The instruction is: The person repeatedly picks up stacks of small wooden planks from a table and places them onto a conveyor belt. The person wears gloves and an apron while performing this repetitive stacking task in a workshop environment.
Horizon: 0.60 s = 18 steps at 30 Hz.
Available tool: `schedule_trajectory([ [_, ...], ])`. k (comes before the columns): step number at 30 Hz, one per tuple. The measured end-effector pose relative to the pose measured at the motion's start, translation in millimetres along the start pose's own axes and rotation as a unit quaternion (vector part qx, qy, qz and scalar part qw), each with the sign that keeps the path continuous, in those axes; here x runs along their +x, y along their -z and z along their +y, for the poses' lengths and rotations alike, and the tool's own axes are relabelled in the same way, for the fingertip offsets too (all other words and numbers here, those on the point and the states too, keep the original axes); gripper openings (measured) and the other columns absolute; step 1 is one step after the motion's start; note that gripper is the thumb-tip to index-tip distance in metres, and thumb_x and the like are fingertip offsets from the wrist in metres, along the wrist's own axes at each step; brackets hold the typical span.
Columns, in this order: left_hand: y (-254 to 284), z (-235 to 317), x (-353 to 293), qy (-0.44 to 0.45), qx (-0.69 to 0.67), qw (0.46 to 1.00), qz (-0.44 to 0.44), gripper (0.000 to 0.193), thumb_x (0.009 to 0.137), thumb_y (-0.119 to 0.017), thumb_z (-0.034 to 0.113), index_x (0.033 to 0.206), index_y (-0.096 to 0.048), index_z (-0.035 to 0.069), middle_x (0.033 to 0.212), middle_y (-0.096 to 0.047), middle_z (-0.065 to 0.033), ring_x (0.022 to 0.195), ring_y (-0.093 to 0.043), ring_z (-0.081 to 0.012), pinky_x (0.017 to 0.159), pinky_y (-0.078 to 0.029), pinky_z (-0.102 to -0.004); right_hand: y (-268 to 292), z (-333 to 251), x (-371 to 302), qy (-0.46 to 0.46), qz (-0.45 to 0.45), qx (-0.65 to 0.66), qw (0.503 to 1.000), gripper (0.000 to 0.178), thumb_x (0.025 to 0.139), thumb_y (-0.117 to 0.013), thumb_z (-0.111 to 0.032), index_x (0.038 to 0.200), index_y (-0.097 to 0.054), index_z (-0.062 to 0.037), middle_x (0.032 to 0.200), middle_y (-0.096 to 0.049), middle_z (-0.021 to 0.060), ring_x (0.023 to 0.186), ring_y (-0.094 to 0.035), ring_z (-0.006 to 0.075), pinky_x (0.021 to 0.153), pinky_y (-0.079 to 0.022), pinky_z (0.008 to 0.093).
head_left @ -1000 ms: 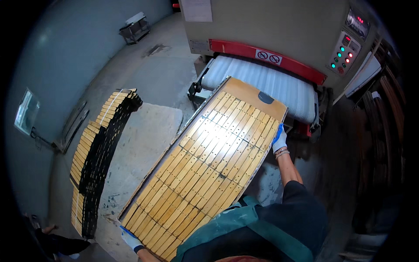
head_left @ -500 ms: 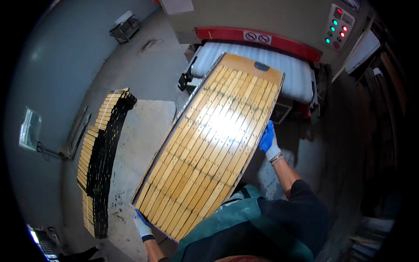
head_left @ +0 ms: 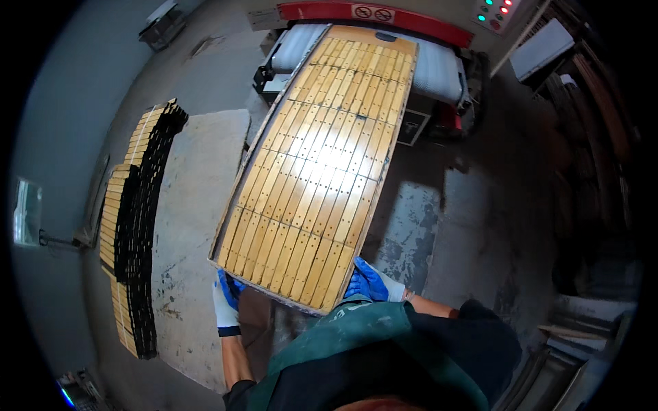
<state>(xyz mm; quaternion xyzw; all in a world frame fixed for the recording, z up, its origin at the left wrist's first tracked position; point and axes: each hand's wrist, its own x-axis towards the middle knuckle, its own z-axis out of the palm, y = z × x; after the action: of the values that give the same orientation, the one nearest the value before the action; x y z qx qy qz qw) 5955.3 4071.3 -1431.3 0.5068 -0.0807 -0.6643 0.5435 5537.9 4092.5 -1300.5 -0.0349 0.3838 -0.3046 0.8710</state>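
Observation:
Both of my hands, in blue-and-white gloves, hold the near end of a long shallow wooden tray [head_left: 343, 33]. Rows of glossy yellow wooden slats [head_left: 288, 205] with small drilled holes lie side by side in it. My left hand [head_left: 230, 296] is closed on the near left corner, its fingers partly under the edge. At the near right corner my right hand [head_left: 370, 279] grips the edge, its fingertips hidden beneath. The tray's far end lies over the white conveyor belt [head_left: 435, 68] of a machine, and a dark oval cut-out shows there.
Above the belt runs the machine's red crossbar [head_left: 425, 26], with a lit control panel [head_left: 491, 15] to its right. Stacked slats with black sides [head_left: 133, 233] stand on a pale board [head_left: 199, 185] at left. Long planks [head_left: 603, 103] lean at far right.
The tray has moved forward over the belt and turned to point more straight ahead. My right hand has gone from its long right side to the near right corner.

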Motion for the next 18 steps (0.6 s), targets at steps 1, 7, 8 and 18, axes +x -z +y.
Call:
schedule_trajectory([
  [1, 4.1, 1.8, -1.4, 0.01, -0.011, 1.0, -0.02, 0.042, 0.106, -0.053, 0.046, 0.114, -0.069, 0.008, 0.084, -0.068, -0.0007, 0.073, -0.065, -0.0111, 0.062, -0.053, -0.0268, -5.2, 8.4, -3.0, 0.02, 0.002, -0.001, 1.0, 0.05, 0.11, -0.044, -0.04, 0.15, -0.046, -0.0102, 0.132, -0.065, 0.0098, 0.11, -0.068, 0.0224, 0.093, -0.057, 0.0384],
  [7, 23.6, -1.7, 5.2, 0.044, -0.023, 0.988, -0.149, 0.052, 0.106, -0.047, 0.051, 0.123, -0.063, 0.005, 0.09, -0.069, -0.0054, 0.081, -0.07, -0.0186, 0.072, -0.058, -0.0308, -49.3, 53.8, -7.1, 0.162, 0.204, -0.078, 0.962, 0.045, 0.111, -0.044, -0.034, 0.143, -0.054, -0.0044, 0.123, -0.068, 0.0099, 0.096, -0.068, 0.0226, 0.088, -0.056, 0.0362],
  [8, 28.1, -6.2, 9.4, 0.048, -0.021, 0.985, -0.162, 0.053, 0.106, -0.047, 0.051, 0.126, -0.062, 0.004, 0.093, -0.07, -0.0066, 0.082, -0.07, -0.0191, 0.073, -0.058, -0.0313, -23.7, 59.8, -5.4, 0.22, 0.236, -0.237, 0.916, 0.045, 0.111, -0.043, -0.034, 0.142, -0.054, -0.0036, 0.122, -0.069, 0.0094, 0.097, -0.068, 0.0223, 0.089, -0.055, 0.0354],
  [18, -0.1, 1.6, -23.1, 0.035, -0.056, 0.969, -0.238, 0.062, 0.108, -0.046, 0.048, 0.136, -0.057, -0.007, 0.111, -0.073, -0.0169, 0.095, -0.073, -0.0224, 0.082, -0.06, -0.0338, 25.9, 90.2, 15.2, 0.385, 0.341, -0.274, 0.813, 0.049, 0.11, -0.046, -0.039, 0.134, -0.059, 0.0009, 0.123, -0.069, 0.0099, 0.106, -0.069, 0.0192, 0.089, -0.057, 0.0343],
])
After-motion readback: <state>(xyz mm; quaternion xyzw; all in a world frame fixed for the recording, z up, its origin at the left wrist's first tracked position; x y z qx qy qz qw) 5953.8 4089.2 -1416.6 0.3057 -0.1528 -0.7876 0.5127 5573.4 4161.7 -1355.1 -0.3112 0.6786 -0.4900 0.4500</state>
